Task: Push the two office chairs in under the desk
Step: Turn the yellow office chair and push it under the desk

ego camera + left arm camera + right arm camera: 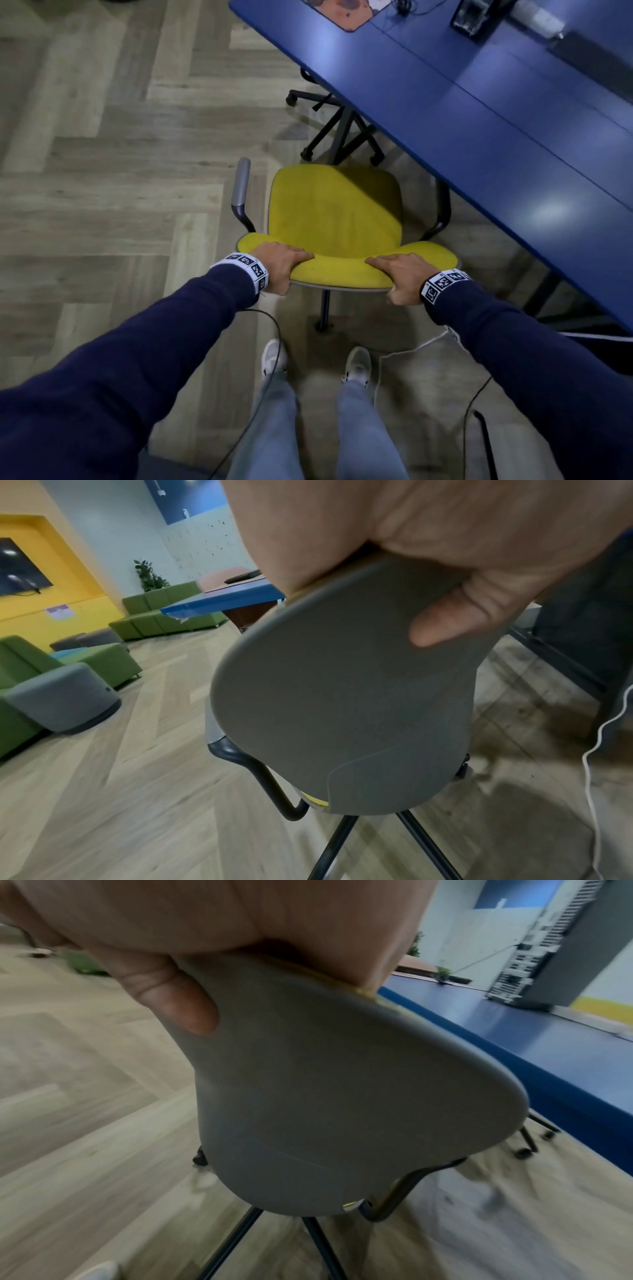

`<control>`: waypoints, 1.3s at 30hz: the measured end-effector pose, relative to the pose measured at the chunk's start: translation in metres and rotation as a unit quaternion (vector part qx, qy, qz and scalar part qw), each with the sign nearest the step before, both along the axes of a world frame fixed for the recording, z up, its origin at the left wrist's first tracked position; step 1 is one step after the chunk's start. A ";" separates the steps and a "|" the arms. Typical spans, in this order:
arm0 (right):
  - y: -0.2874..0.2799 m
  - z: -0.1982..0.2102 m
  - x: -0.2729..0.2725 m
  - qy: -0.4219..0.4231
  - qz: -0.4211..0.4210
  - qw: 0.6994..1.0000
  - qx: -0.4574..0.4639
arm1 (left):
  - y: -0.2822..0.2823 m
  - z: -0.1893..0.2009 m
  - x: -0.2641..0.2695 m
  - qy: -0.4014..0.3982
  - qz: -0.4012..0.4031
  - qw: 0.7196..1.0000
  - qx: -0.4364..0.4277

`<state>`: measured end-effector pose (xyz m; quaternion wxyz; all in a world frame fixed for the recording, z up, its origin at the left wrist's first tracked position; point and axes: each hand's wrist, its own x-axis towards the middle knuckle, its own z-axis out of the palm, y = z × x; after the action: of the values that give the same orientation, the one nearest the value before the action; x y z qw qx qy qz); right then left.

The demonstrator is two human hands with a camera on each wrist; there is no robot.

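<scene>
A yellow office chair (337, 209) with a grey back shell (342, 710) stands in front of me, its right side partly under the blue desk (479, 113). My left hand (281, 265) grips the left part of the backrest's top edge, fingers over the front and thumb behind. My right hand (399, 274) grips the right part the same way. The thumbs press on the grey shell (342, 1083) in both wrist views. A second chair's black wheeled base (337, 130) shows further along, under the desk edge; its seat is hidden.
My two feet (274, 356) stand just behind the chair. A black cable (274, 329) and a white cable (411, 349) lie on the wood floor. Items lie on the desk top. Green sofas (164, 615) and a grey pouf (65, 699) stand far left.
</scene>
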<state>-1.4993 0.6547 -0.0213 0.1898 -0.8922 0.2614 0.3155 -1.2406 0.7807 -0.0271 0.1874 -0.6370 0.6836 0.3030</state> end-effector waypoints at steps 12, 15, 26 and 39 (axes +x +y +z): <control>-0.021 -0.008 -0.017 -0.029 -0.130 0.989 -0.062 | -0.090 -0.004 -0.011 -0.076 -0.036 0.994 -0.074; -0.025 -0.009 -0.013 -0.051 -0.146 0.985 -0.073 | -0.109 -0.007 -0.014 -0.112 -0.048 0.989 -0.089; -0.042 -0.017 0.001 -0.048 -0.190 0.978 -0.076 | -0.161 -0.011 0.008 -0.062 -0.128 0.985 -0.093; -0.060 -0.010 0.024 -0.022 -0.291 0.953 -0.079 | -0.210 -0.014 0.028 -0.057 -0.235 0.963 -0.119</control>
<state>-1.4755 0.5951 -0.0316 0.2075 -0.7964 0.5295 0.2054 -1.2123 0.5703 -0.0411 0.2147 -0.4921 0.8335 0.1303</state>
